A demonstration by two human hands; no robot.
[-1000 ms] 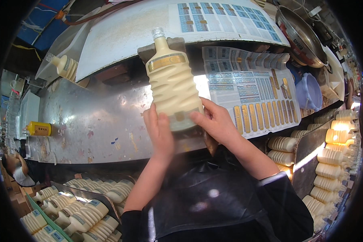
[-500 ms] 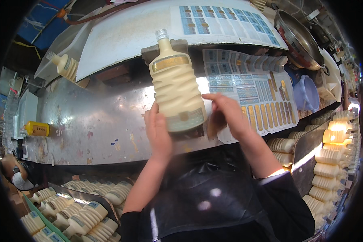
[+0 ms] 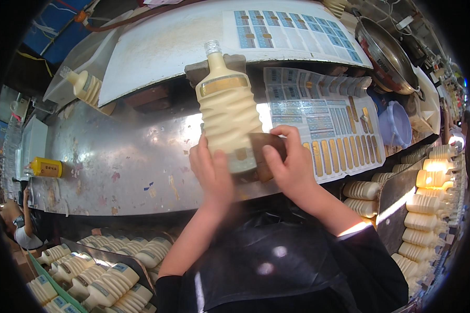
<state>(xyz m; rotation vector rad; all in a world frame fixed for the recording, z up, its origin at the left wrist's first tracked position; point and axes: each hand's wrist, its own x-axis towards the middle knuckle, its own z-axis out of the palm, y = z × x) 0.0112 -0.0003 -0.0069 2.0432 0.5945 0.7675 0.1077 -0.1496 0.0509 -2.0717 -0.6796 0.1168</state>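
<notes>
A cream bottle (image 3: 230, 109) with a rippled body and a clear threaded neck lies on its back, its shoulder propped on a grey block (image 3: 193, 71). A gold band label crosses its shoulder and a pale blue-green label (image 3: 235, 159) its base end. My left hand (image 3: 212, 169) grips the lower left side, fingers along the edge and thumb over the front. In my right hand (image 3: 292, 166) is a dark brown flat pad (image 3: 267, 151), pinched between thumb and fingers and laid over the right part of the lower label.
Label sheets (image 3: 324, 122) with gold and blue strips lie right of the bottle; another sheet (image 3: 292, 34) is on the raised white board (image 3: 167, 39). Around stand a purple bucket (image 3: 395, 124), a large pan (image 3: 384, 49), a yellow bottle (image 3: 47, 167) and boxed cream bottles (image 3: 107, 281). Another person (image 3: 26, 229) is far left.
My right hand has come in from the bottle's right side and swung the brown pad, blurred before, onto the lower label. My left thumb now rests further over the bottle's front.
</notes>
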